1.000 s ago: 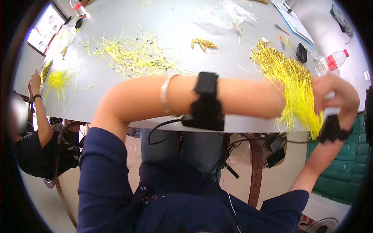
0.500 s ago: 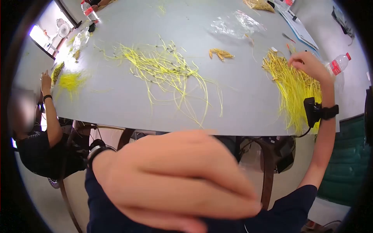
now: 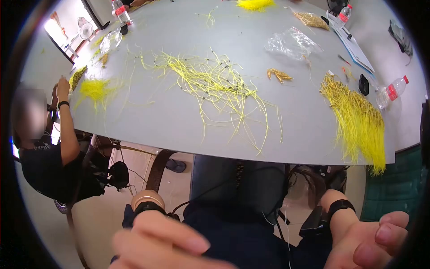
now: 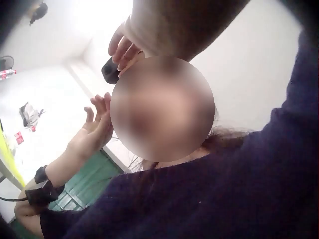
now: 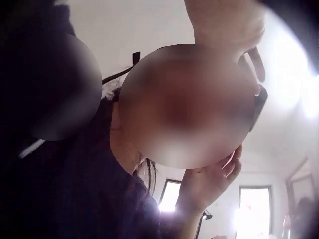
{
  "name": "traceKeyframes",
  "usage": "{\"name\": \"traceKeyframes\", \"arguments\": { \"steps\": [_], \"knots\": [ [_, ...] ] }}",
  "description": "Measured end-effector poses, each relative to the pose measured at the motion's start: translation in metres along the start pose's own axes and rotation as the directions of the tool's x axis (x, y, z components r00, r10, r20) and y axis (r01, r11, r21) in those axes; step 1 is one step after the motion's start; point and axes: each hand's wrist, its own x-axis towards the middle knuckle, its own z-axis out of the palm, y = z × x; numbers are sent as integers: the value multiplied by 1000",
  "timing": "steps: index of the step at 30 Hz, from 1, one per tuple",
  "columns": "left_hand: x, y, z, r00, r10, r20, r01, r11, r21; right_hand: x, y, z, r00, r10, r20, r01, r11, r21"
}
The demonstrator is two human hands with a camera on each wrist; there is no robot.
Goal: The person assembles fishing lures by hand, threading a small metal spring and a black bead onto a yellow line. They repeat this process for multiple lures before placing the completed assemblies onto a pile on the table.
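Note:
Close to the head camera, my left hand [image 3: 161, 242] is at the bottom of the head view, blurred, fingers extended to the right. My right hand [image 3: 371, 246] is at the bottom right corner, fingers loosely bent and nothing held. Both hands are raised beside the head in the wrist views. The left wrist view shows the left fingers [image 4: 124, 52] overlapping a small black device [image 4: 109, 70]. On the table, a bundle of yellow strands with golden-brown ends [image 3: 358, 121] lies at the right, away from both hands. A loose tangle of yellow strands [image 3: 210, 80] lies mid-table.
Several golden-brown pieces [image 3: 280, 75], a clear plastic bag [image 3: 293, 43], a black object [image 3: 363, 84] and a bottle [image 3: 394, 91] are on the table [image 3: 156, 130]. A clipboard [image 3: 356, 49] lies far right. Another person [image 3: 49, 157] works at the left with yellow strands [image 3: 95, 90].
Both hands have left the yellow bundle at the right and come up toward the head, the left first, then the right. The head view has shifted, showing more of the far table.

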Motion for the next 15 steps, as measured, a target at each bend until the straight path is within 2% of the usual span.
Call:
{"name": "traceKeyframes", "arguments": {
  "steps": [1, 2, 3, 4, 5, 6, 7, 8, 9, 10, 12, 13, 14, 15],
  "knots": [
    [-2, 12, 3, 992, -23, -125, 25, 1000, 10, 1, 3, -10, 992, -70, 109, 75, 996, -49],
    [-1, 26, -4, 965, -229, -131, 231, 973, -3, 1, 5, -21, 966, -139, 219, 160, 984, -82],
    [-1, 18, -11, 972, -195, -131, 194, 981, -19, 6, 7, -28, 924, -205, 322, 247, 964, -95],
    [0, 9, -18, 978, -160, -131, 157, 987, -35, 4, 13, -22, 944, -255, 210, 279, 956, -93],
    [2, 0, -25, 983, -126, -131, 120, 991, -51, 2, 7, -13, 975, -203, 90, 215, 963, -160],
    [9, -14, -58, 977, -41, 207, 107, 943, -315, 3, 1, -1, 989, -146, -34, 136, 968, -211],
    [1, -7, -51, 991, -36, 126, 76, 943, -324, 4, -4, 11, 984, -88, -156, 49, 969, -242],
    [-7, 1, -43, 999, -31, 43, 43, 944, -328, 0, 4, 7, 980, -153, -125, 135, 981, -139],
    [-13, 7, -35, 999, -25, -39, 11, 945, -326, -1, 6, 14, 981, -116, -158, 103, 991, -88],
    [-6, 13, -44, 984, -133, 115, 146, 983, -109, -2, 7, 20, 978, -80, -191, 75, 997, -35],
    [0, -10, -36, 994, -64, 89, 45, 979, 200, 3, 20, 35, 971, -28, -238, 38, 999, 39],
    [4, -31, -33, 997, -44, 71, 23, 961, 277, 10, 31, 44, 967, -12, -253, 28, 998, 59],
    [8, -51, -30, 998, -24, 52, 4, 936, 353, 23, 46, 56, 959, 55, -277, -42, 998, 53],
    [11, -61, -36, 980, -178, 90, 131, 914, 383, 35, 58, 69, 954, 148, -260, -130, 988, 87]
  ]
}}
